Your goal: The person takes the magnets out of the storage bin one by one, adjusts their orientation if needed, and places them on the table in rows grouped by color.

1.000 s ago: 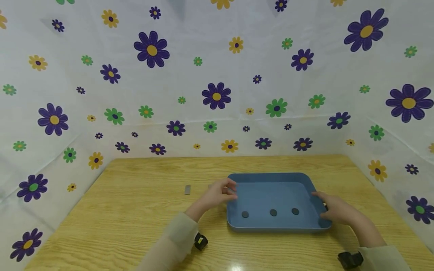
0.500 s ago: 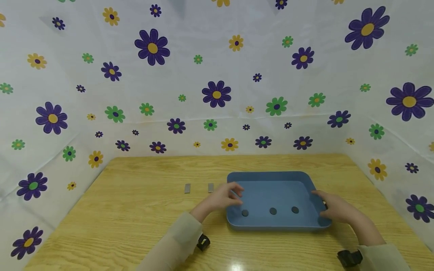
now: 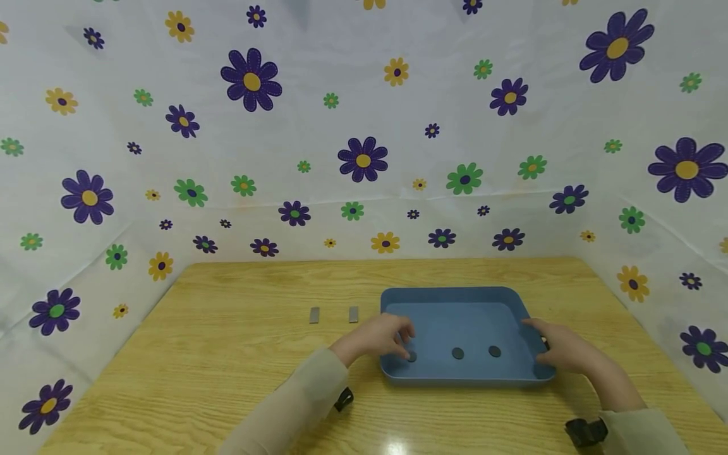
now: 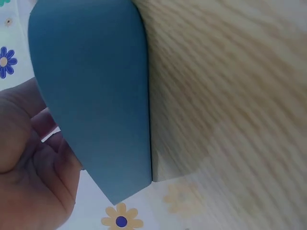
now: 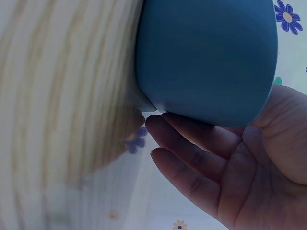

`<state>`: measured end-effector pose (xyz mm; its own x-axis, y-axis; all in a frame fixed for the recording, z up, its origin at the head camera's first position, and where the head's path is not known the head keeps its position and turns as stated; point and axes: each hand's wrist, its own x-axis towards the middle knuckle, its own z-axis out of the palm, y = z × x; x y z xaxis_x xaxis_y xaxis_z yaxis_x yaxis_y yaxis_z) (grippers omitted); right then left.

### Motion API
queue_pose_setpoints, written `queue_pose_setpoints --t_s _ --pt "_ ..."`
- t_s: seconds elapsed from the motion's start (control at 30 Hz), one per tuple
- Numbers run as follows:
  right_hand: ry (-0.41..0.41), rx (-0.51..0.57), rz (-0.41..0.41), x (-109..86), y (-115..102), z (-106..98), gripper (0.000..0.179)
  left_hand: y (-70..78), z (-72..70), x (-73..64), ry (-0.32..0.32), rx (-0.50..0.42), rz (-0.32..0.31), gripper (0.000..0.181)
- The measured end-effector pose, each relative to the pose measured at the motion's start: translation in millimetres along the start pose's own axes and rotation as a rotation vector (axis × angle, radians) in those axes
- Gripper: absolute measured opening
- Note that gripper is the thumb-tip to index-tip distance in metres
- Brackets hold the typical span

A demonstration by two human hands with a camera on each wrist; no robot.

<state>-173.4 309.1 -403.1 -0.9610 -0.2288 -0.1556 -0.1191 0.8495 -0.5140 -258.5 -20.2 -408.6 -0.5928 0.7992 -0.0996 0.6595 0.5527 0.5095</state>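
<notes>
A blue rectangular tray lies on the wooden table, with several dark round discs on its floor, among them a middle disc and a right disc. My left hand reaches over the tray's left wall, fingers bent and apart; its thumb tip is right at the left disc. In the left wrist view the tray wall hides the fingertips. My right hand grips the tray's right wall. In the right wrist view its fingers lie along the tray's outside.
Two small grey rectangular pieces, a left piece and a right piece, lie on the table left of the tray. A white flower-print cloth encloses the back and sides.
My left hand has moved right and nearer to me, from the tray's left rim down toward the left disc, uncovering the right grey piece. My right hand stays on the tray.
</notes>
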Motion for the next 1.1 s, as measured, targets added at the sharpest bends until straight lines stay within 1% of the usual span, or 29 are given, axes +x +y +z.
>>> queue_pose_setpoints --t_s 0.03,0.07,0.13,0.27,0.3,0.43,0.6,0.7,0.93,1.1 --pt "-0.001 -0.001 -0.002 0.0 0 0 0.065 2.4 -1.4 -0.1 -0.015 0.031 -0.006 0.03" --pt "-0.002 -0.001 -0.002 0.2 0 0 0.065 -2.3 1.7 3.6 -0.025 0.066 0.002 0.031" --pt "-0.003 0.003 -0.001 0.4 0 0 0.065 1.0 1.2 5.3 -0.051 0.124 -0.015 0.031" --pt "-0.003 0.002 0.002 0.7 -1 -1 0.065 7.3 1.7 7.3 -0.09 0.202 -0.053 0.032" --pt "-0.003 0.001 0.002 0.7 -2 -1 0.065 14.7 -1.7 4.7 -0.098 0.21 -0.076 0.031" --pt "-0.005 -0.002 -0.002 0.9 -2 -1 0.065 17.5 -0.8 4.5 -0.097 0.239 -0.086 0.032" --pt "-0.007 0.007 0.003 1.2 -2 -2 0.065 17.8 -0.2 4.8 -0.094 0.246 -0.078 0.031" --pt "-0.009 0.012 0.001 1.4 -1 -1 0.066 16.3 2.5 6.7 -0.09 0.274 -0.084 0.03" --pt "-0.008 0.011 -0.005 1.1 0 0 0.065 17.4 11.1 9.8 -0.09 0.383 -0.118 0.026" --pt "-0.005 0.009 -0.006 1.3 1 0 0.065 18.4 14.5 10.7 -0.095 0.401 -0.119 0.023"
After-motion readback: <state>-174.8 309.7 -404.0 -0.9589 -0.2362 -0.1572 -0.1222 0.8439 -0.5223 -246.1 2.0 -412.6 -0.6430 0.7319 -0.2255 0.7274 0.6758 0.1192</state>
